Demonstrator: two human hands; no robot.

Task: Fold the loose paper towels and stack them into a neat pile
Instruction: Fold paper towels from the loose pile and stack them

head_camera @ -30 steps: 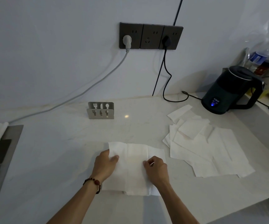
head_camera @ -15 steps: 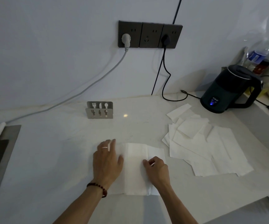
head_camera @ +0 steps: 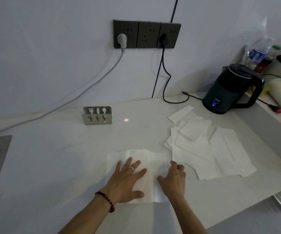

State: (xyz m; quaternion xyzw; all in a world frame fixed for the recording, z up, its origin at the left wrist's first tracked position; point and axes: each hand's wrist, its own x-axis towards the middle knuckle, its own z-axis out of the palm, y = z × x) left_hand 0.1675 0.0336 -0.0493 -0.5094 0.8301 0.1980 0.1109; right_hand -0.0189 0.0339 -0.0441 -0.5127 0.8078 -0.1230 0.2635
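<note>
On the pale counter [head_camera: 52, 157], left of the loose paper towels [head_camera: 204, 149], the paper towel being folded [head_camera: 153, 159] now lies doubled over — the left hand [head_camera: 128, 179] has spread flat on it, pressing, the right hand [head_camera: 173, 179] resting open-fingered at its edge — so that fold looks nearly creased.

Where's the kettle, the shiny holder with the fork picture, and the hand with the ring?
Kettle [head_camera: 227, 92]: head view, on its dark body.
Cutlery-picture holder [head_camera: 97, 118]: head view, on its front plate.
Left hand [head_camera: 128, 181]: head view, on its back, flat on the paper towel [head_camera: 156, 159].
</note>
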